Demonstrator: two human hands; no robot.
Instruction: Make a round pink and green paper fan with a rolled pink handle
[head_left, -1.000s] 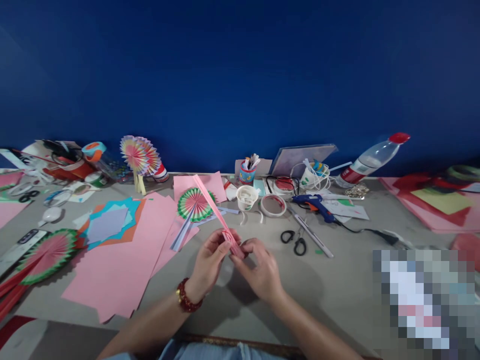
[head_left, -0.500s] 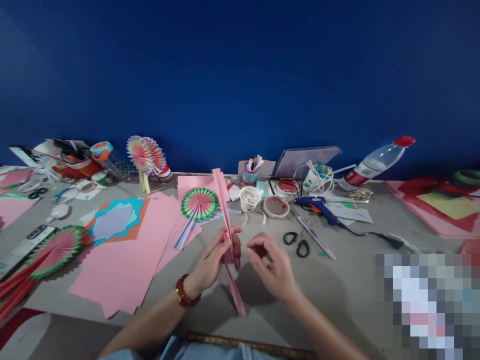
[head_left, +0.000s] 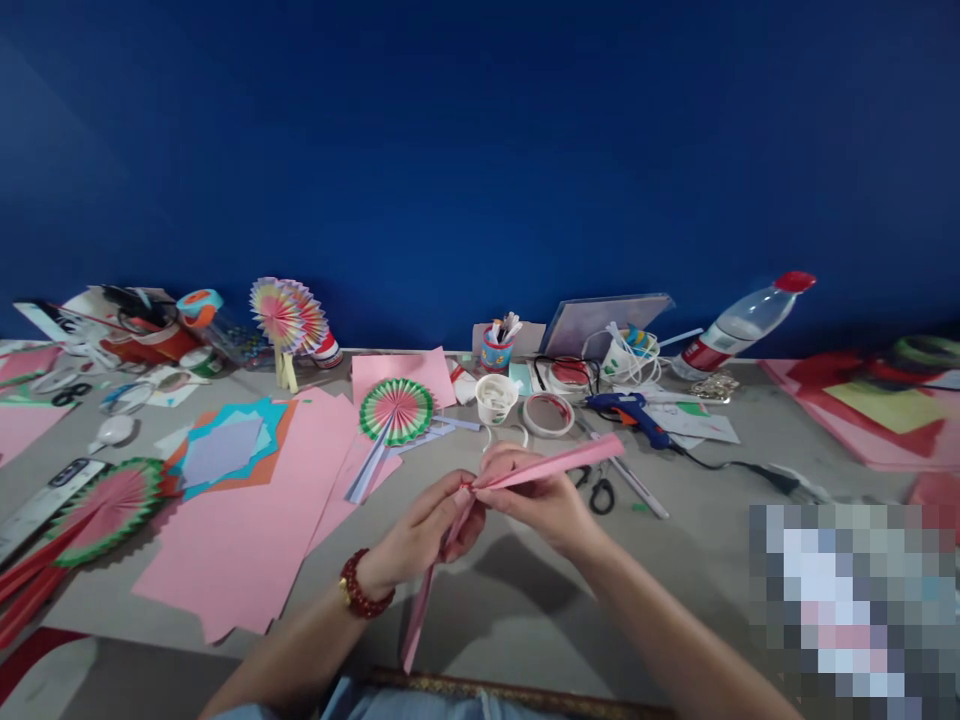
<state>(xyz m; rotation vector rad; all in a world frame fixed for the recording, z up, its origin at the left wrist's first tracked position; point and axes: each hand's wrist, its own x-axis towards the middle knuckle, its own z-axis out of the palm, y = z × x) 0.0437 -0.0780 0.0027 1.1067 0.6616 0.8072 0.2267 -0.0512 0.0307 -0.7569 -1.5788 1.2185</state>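
A narrow folded strip of pink paper (head_left: 574, 461) is bent at its middle, where a bit of red shows between my fingertips. My left hand (head_left: 437, 522) is closed on the strip just below the bend, and one end hangs down toward the table edge. Closed around the other half, my right hand (head_left: 529, 490) pinches it near the bend while that end points up to the right. Beyond my hands lies a round pleated paper fan (head_left: 397, 411), pink with a green rim. Scissors (head_left: 601, 495) lie partly hidden behind my right hand and the strip.
Pink sheets (head_left: 247, 545) and smaller coloured papers (head_left: 225, 445) lie at left, beside another green-rimmed fan (head_left: 112, 512). Behind stand a white cup (head_left: 496, 398), a tape roll (head_left: 548, 414), a blue glue gun (head_left: 634, 415) with a cord, and a leaning plastic bottle (head_left: 739, 325).
My right hand has moved left and taken hold of the strip's upper half. The strip, straight and nearly upright before, is now bent, with that half swung to the right.
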